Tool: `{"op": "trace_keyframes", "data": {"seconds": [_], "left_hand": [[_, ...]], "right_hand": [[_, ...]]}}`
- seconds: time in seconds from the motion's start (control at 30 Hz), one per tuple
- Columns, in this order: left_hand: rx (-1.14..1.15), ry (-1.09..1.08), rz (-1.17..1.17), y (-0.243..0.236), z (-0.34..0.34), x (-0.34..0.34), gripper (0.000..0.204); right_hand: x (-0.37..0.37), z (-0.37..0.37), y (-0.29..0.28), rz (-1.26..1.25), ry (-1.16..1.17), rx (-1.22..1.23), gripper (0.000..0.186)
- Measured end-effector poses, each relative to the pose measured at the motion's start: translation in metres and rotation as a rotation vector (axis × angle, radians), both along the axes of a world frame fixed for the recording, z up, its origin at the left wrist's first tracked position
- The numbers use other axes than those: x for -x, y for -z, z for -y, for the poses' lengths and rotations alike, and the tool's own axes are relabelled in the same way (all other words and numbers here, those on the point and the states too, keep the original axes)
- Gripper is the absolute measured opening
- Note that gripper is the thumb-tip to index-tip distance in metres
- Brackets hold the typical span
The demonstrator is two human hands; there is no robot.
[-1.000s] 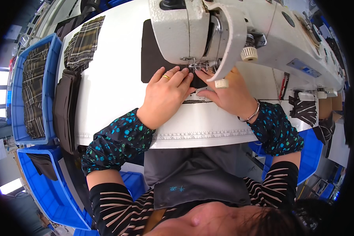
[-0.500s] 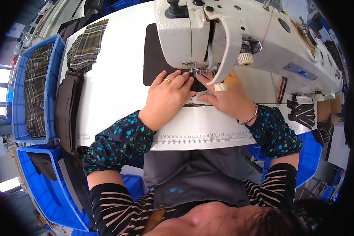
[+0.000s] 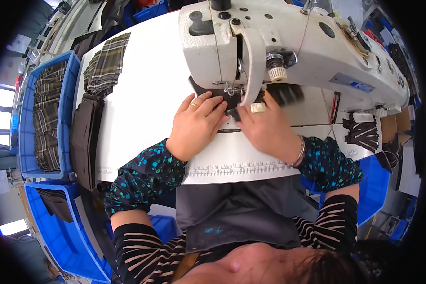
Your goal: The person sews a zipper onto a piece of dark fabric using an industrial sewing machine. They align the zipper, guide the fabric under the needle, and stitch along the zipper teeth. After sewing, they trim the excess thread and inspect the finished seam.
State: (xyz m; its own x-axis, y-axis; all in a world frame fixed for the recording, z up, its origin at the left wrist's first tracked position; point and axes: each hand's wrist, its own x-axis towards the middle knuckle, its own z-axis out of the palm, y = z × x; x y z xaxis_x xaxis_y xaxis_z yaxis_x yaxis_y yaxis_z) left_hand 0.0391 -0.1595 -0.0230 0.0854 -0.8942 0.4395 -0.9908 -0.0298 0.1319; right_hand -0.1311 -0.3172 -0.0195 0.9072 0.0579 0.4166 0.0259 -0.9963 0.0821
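A dark brown fabric piece (image 3: 217,91) lies at the needle area of a white sewing machine (image 3: 251,57), partly behind the machine head. My left hand (image 3: 196,124) rests on its near edge, fingers stretched out flat, a ring on one finger. Close to the presser foot (image 3: 232,91) is my right hand (image 3: 272,128), smeared by motion. Its fingertips are partly hidden by the machine's guard and knob, so their grip is unclear. Beyond that hand, a blurred dark fabric part (image 3: 286,94) shows to the right of the needle.
To the left stand a stack of plaid fabric pieces (image 3: 107,64), folded dark brown pieces (image 3: 86,142) and a blue bin (image 3: 73,109) of plaid cloth. A red-handled tool (image 3: 335,108) and striped scraps (image 3: 362,132) lie right. A printed ruler (image 3: 241,168) runs along the table's front edge.
The dark fabric has swung round: less of it shows left of the needle, and a blurred part now appears to the right. My right hand has shifted and blurs; my left stays nearly in place.
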Motion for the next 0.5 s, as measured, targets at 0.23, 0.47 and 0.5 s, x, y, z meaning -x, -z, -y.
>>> {"op": "trace_keyframes", "data": {"seconds": [0.23,0.47,0.5], "left_hand": [[0.047,0.009,-0.01,0.004,0.004,0.003,0.034],[0.036,-0.025,0.114,-0.003,-0.007,0.002,0.034],[0.048,-0.012,0.138,-0.004,-0.005,0.003,0.033]], "right_hand": [[0.005,0.001,0.004,0.075,-0.121,0.002,0.026],[0.076,0.045,-0.084,0.226,-0.003,0.117,0.017],[0.111,0.091,-0.086,0.472,-0.025,-0.121,0.012]]}}
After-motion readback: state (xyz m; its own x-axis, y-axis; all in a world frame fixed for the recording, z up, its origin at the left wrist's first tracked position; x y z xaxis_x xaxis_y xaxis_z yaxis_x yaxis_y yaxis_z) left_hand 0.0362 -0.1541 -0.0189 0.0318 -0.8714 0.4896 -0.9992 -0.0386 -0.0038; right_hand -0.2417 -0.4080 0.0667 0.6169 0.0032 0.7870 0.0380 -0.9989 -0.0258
